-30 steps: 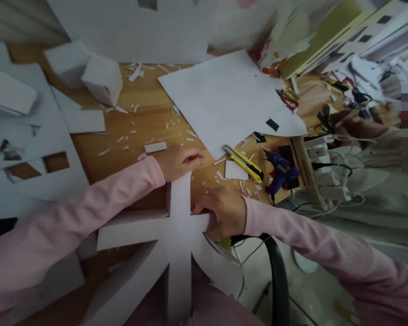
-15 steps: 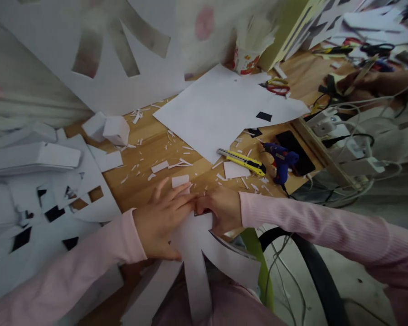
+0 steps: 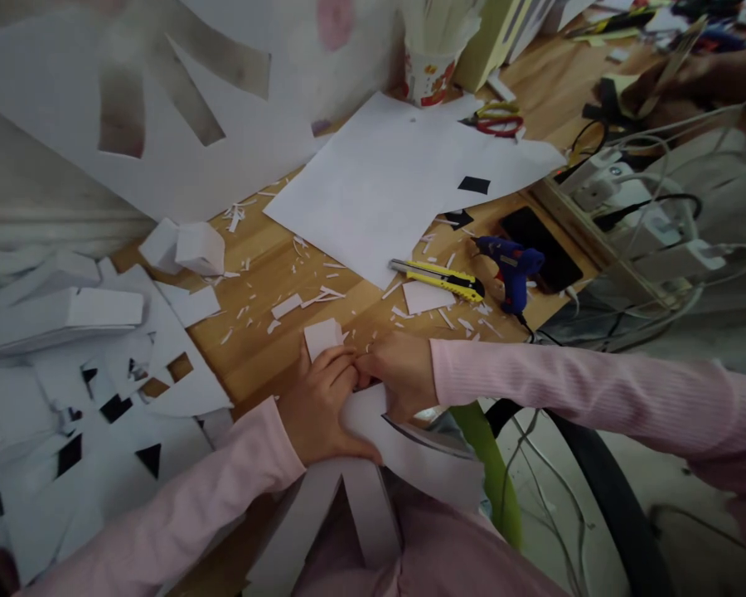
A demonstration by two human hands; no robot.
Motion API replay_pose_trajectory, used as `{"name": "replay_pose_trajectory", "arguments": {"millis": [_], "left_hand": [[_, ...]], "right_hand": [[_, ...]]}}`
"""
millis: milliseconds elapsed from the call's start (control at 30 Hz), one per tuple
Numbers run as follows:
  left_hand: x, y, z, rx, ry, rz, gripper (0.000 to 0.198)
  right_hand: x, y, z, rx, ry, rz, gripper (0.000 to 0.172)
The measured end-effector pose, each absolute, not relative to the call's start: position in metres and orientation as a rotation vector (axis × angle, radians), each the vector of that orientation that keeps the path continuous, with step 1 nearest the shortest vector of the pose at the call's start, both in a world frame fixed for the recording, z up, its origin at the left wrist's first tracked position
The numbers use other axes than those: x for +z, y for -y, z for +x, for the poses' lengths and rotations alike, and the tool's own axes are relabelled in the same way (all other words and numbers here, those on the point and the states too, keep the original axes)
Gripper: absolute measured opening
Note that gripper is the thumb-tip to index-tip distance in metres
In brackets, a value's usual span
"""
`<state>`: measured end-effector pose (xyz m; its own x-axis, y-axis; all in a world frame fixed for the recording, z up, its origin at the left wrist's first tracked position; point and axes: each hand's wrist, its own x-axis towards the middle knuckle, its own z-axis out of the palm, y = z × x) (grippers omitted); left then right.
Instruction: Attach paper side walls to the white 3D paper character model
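Observation:
My left hand [image 3: 321, 400] lies on a white foam-board cutout [image 3: 373, 489] with several long arms, at the near edge of the wooden table [image 3: 267, 274]. Its fingers are curled and pressed against the top of the cutout, beside a small white square piece [image 3: 322, 336]. My right hand [image 3: 395, 371] meets it from the right, closed over the cutout's edge. Both hands grip the same board where their fingertips touch. Pink sleeves cover both arms.
A yellow utility knife [image 3: 438, 279], a blue glue gun [image 3: 508, 264] and a black phone [image 3: 540, 259] lie just beyond my hands. A large white sheet [image 3: 379, 182], red scissors [image 3: 497, 123], foam blocks [image 3: 190, 246] and cut board scraps [image 3: 68, 373] surround them. Power strips and cables [image 3: 634, 224] sit at the right.
My left hand has drawn back from the table onto the cutout and its fingers have curled from spread to closed. The view has shifted; the cutout sits lower and nearer me.

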<state>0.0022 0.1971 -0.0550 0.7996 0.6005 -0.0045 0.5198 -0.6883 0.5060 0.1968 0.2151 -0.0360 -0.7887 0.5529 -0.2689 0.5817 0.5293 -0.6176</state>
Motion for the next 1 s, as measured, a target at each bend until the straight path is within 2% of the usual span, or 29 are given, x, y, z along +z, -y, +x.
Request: {"name": "replay_pose_trajectory", "arguments": {"millis": [300,733,867,1000], "left_hand": [[-0.053,-0.206,0.006,0.293,-0.764,2.365,0.066],[-0.055,-0.202,0.008,0.333,-0.784,2.374,0.064],[-0.054,-0.202,0.010,0.327,-0.780,2.370,0.063],[-0.051,-0.202,0.009,0.325,-0.787,2.357,0.061]], "right_hand": [[-0.046,-0.212,0.198,-1.264,-2.676,1.094,0.037],[-0.033,-0.211,0.197,-1.128,-2.608,1.103,0.041],[-0.036,-0.206,0.199,-1.070,-2.630,1.169,0.047],[-0.036,-0.201,0.203,-1.099,-2.666,1.169,0.045]]}}
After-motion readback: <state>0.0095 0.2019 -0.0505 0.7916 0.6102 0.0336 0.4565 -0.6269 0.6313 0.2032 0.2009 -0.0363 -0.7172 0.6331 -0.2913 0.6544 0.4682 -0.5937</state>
